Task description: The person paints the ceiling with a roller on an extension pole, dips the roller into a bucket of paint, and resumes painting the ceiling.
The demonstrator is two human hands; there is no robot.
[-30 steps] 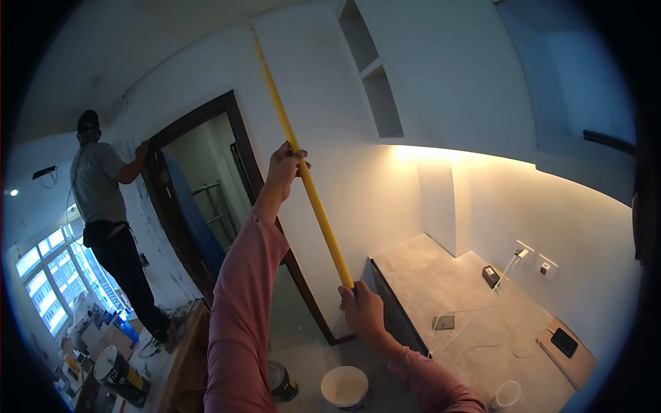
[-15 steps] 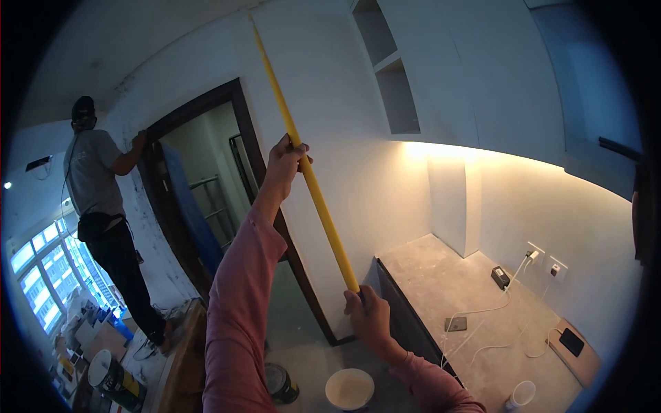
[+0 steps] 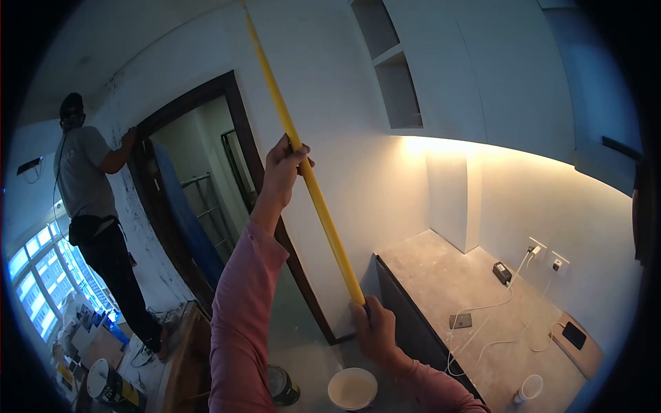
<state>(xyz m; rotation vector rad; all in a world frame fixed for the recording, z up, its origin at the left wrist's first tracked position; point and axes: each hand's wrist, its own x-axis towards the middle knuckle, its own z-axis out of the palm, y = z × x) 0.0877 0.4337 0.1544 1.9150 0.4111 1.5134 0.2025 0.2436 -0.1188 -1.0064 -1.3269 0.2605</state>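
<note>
A long yellow pole [image 3: 321, 206] slants across the middle of the head view, its far end up by the top of the white wall [image 3: 310, 76]. Wrapped round its middle is my left hand [image 3: 284, 168], arm stretched upward. Lower down, my right hand [image 3: 375, 327] grips the pole near its bottom end. What the far tip touches is too small to tell. Below my hands, a white bucket [image 3: 352, 389] with pale contents stands on the floor beside a dark can [image 3: 282, 385].
Another person [image 3: 89, 172] stands on a raised wooden surface at left, by a dark door frame [image 3: 234, 96]. Overhead cabinets [image 3: 468, 76] hang at right above a counter [image 3: 427, 261] with a charger [image 3: 501, 272], cables, phone [image 3: 573, 335] and cup [image 3: 530, 387]. Another bucket [image 3: 103, 382] stands lower left.
The pole's far end has shifted slightly up and left in view, while my right hand sits a little lower and further right. The other person and the room appear slightly shifted.
</note>
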